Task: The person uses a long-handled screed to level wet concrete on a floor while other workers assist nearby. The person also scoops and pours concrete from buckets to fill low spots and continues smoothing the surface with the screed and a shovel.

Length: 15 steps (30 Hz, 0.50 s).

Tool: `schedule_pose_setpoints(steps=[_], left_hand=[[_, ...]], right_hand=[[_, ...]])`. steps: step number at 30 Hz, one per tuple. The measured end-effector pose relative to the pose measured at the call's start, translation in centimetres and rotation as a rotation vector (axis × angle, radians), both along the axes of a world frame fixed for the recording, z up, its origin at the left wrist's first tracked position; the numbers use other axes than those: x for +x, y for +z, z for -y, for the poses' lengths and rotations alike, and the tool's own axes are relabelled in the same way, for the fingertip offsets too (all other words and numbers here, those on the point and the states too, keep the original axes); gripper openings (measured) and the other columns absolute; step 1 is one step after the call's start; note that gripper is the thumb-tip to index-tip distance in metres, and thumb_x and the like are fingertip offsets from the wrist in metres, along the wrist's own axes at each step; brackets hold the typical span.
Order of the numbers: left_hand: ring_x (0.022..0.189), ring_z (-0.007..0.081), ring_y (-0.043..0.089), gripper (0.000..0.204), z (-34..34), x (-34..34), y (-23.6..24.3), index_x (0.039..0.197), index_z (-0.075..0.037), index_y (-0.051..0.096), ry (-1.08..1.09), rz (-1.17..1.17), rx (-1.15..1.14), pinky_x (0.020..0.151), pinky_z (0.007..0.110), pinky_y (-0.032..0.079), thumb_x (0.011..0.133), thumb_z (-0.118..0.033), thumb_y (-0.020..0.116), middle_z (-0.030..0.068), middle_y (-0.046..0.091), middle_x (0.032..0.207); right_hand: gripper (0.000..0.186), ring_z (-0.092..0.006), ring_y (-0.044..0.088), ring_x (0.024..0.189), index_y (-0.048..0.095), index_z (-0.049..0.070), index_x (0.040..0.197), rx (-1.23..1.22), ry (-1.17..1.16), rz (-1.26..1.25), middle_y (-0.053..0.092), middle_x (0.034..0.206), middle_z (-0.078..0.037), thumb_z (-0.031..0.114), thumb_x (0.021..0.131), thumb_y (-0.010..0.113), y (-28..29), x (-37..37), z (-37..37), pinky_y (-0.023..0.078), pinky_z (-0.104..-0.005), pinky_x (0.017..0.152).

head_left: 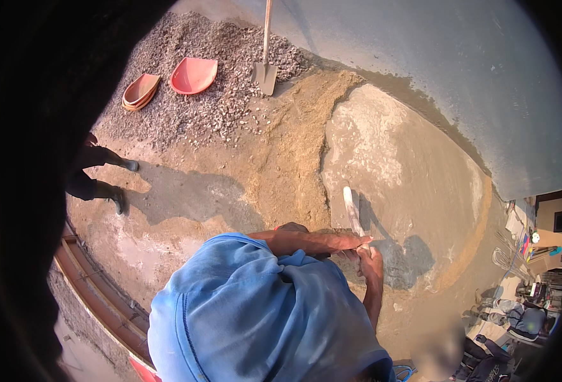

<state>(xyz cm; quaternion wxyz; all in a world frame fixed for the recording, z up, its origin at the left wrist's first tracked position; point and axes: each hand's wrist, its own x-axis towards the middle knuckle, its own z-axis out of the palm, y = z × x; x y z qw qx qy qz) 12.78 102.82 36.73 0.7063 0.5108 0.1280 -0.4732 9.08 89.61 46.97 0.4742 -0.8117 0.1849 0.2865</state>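
A pale, rounded pole [351,207] slants away over the ground in front of me, its whitish end pointing to the far side. My left hand [356,241], on an arm crossing from the left, closes on its near part. Just below and against it, my right hand [369,258] is wrapped round the same pole. The pole's lower part is hidden behind my hands and arms. Beneath lies a flat spread of grey-brown material [408,172] with whitish patches, bordered on the left by a strip of sand [294,159]. My blue sleeve and shirt [249,305] cover the lower middle.
At the far left a gravel heap [211,44] bears a red scoop-shaped pan [194,75], stacked orange pans [141,92] and a shovel [266,73]. Another person's boots [119,197] stand at left. A long brown trough-like form [96,286] curves lower left. Bags and clutter [523,318] lie right.
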Motion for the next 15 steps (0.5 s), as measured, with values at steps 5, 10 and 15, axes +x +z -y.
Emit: schedule_pose_setpoints(steps=[5, 10, 15], left_hand=[[0.072, 0.0223, 0.065, 0.038, -8.3, 3.2, 2.5, 0.099, 0.005, 0.062, 0.77, -0.084, 0.084, 0.061, 0.039, 0.055, 0.086, -0.03, 0.067, 0.013, 0.065, 0.081], [0.048, 0.023, 0.055, 0.017, -24.1, 10.4, -3.0, 0.082, -0.002, 0.052, 0.981, -0.064, 0.098, 0.045, 0.038, 0.05, 0.086, -0.014, 0.064, 0.0079, 0.056, 0.063], [0.057, 0.0195, 0.057, 0.008, -36.7, 15.0, -7.8, 0.085, -0.005, 0.053, 0.706, -0.224, -0.023, 0.05, 0.033, 0.052, 0.083, -0.006, 0.061, 0.0072, 0.055, 0.069]], right_hand=[[0.047, -0.0126, 0.057, 0.05, 0.056, 0.0, 0.12, 0.203, 0.126, 0.061, 0.06, 0.067, -0.007, 0.039, 0.094, 0.051, 3.7, 2.6, -8.3, 0.043, -0.0261, 0.048], [0.046, -0.0145, 0.059, 0.051, 0.06, 0.001, 0.118, 0.144, 0.08, 0.162, 0.065, 0.07, -0.009, 0.04, 0.095, 0.053, -1.6, 2.3, -5.2, 0.048, -0.0286, 0.049], [0.043, -0.0351, 0.068, 0.08, 0.066, -0.001, 0.103, -0.792, -0.016, 0.284, 0.069, 0.083, -0.018, 0.037, 0.085, 0.056, -18.3, -8.0, 11.0, 0.052, -0.0442, 0.076]])
